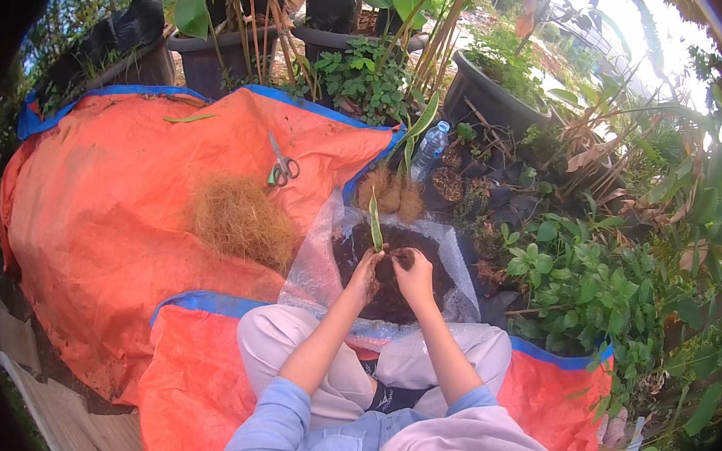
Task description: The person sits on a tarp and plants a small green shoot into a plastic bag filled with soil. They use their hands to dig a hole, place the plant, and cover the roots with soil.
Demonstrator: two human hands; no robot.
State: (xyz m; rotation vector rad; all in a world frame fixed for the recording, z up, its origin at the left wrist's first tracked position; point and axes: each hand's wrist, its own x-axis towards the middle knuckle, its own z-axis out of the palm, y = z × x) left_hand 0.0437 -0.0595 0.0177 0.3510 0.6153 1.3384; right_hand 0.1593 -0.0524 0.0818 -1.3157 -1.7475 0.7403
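My left hand [366, 275], smeared with dark soil, holds the base of an upright variegated leaf cutting [376, 221], which looks like a snake plant. Close on its right, my right hand [412, 274] has its fingers curled around a clump of dark soil [403, 258]. Both hands are over a heap of potting soil [393, 301] lying on clear bubble wrap [466, 278] in front of my crossed legs. Beyond the soil stand several fibre-wrapped root balls [391, 193] with tall leaves. A loose pile of brown coconut fibre [244, 219] lies to the left.
Scissors [284, 167] and a cut green leaf [189, 118] lie on the orange tarpaulin [102, 205]. A plastic water bottle [430, 149] stands behind the root balls. Large black pots [498, 99] line the back, and leafy plants [592, 282] crowd the right side.
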